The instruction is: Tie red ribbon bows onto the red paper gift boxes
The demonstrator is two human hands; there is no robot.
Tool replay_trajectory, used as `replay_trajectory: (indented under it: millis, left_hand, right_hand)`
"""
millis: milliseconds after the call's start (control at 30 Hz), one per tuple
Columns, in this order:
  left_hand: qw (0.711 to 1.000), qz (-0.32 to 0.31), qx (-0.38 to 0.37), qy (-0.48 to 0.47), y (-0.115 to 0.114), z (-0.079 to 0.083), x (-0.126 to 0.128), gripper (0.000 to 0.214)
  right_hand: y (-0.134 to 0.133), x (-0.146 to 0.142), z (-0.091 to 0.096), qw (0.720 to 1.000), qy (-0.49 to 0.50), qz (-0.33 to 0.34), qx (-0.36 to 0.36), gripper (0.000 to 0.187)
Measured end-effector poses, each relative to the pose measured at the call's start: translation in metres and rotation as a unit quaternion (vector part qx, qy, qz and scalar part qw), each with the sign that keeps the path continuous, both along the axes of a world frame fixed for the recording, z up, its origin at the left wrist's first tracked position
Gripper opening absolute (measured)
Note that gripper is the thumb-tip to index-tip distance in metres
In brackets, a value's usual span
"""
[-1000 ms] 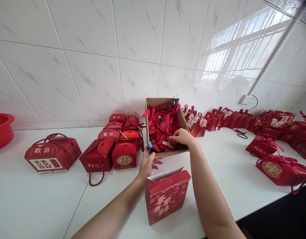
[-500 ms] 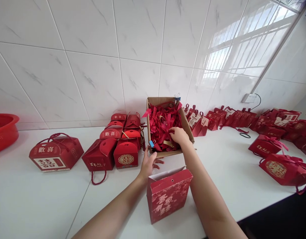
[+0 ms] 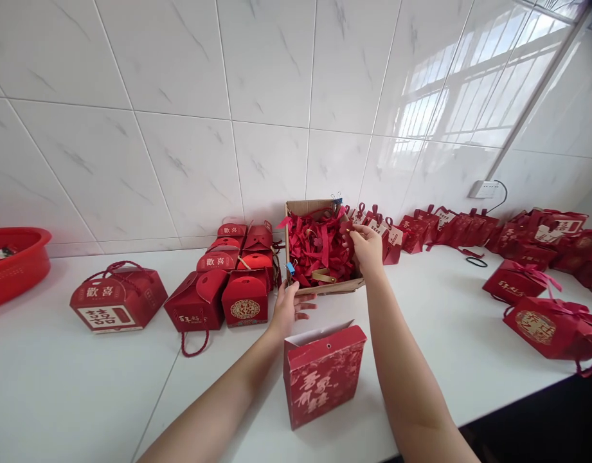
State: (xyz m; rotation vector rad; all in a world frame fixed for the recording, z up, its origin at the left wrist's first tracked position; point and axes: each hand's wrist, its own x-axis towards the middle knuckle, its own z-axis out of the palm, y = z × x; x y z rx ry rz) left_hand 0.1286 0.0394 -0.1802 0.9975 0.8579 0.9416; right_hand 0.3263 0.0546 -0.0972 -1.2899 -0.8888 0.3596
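Observation:
My left hand (image 3: 287,312) lies against the front left corner of an open cardboard box (image 3: 305,206), its fingers stretched out and apart along the front wall. Red ribbons (image 3: 319,244) fill the box in a loose tangle, with a gold-coloured strip (image 3: 323,277) near the front. Over the box's right side, the fingertips of my right hand (image 3: 367,244) pinch a small dark-red piece (image 3: 346,233) with a gold spot; its kind is unclear. Between my forearms an upright red gift box (image 3: 324,379) stands on the table, its top open.
Several red gift boxes (image 3: 245,307) stand left of the carton, with a single handled one (image 3: 119,299) further left. A red plastic basin (image 3: 20,263) sits at the far left. More red boxes (image 3: 537,328), a black ring (image 3: 476,262) and a wall socket (image 3: 484,189) are right.
My right hand has risen out of the ribbons to the box's right edge, with the small dark-red piece in its fingers. My left hand stays at the box's corner.

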Motion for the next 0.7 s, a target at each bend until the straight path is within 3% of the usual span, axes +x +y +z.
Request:
replay_trajectory:
  millis: [167, 267, 333, 367, 433, 467, 533, 600, 700]
  left_hand:
    - [0.999, -0.001, -0.032, 0.035, 0.015, 0.024, 0.005, 0.053]
    - [0.995, -0.045, -0.052, 0.074, 0.018, 0.047, -0.002, 0.065]
    - [0.986, -0.067, -0.023, 0.148, 0.012, 0.068, -0.014, 0.078]
    - [0.968, -0.056, 0.043, 0.242, 0.005, 0.079, -0.022, 0.082]
    - [0.887, -0.018, 0.186, 0.422, -0.014, 0.104, -0.04, 0.082]
    - [0.86, -0.023, 0.235, 0.453, -0.025, 0.116, -0.049, 0.074]
    - [0.857, -0.025, 0.322, 0.402, -0.048, 0.139, -0.065, 0.056]
    - [0.861, 0.016, 0.404, 0.31, -0.07, 0.155, -0.074, 0.042]
    - [0.842, 0.045, 0.485, 0.232, -0.095, 0.166, -0.08, 0.025]
  right_hand:
    - [-0.022, 0.002, 0.018, 0.998, 0.05, 0.007, 0.033, 0.029]
    - [-0.044, -0.002, 0.037, 0.995, 0.057, 0.038, 0.069, 0.028]
    - [-0.06, -0.007, 0.049, 0.992, 0.052, 0.07, 0.091, 0.028]
    - [-0.068, -0.01, 0.053, 0.99, 0.047, 0.087, 0.099, 0.027]
    - [-0.083, -0.017, 0.061, 0.986, 0.03, 0.121, 0.112, 0.024]
    - [-0.091, -0.022, 0.064, 0.983, 0.018, 0.142, 0.115, 0.023]
    - [-0.107, -0.033, 0.068, 0.974, -0.014, 0.188, 0.122, 0.018]
    - [-0.123, -0.047, 0.07, 0.961, -0.059, 0.23, 0.142, 0.014]
    - [-0.144, -0.072, 0.072, 0.943, -0.134, 0.253, 0.171, 0.014]
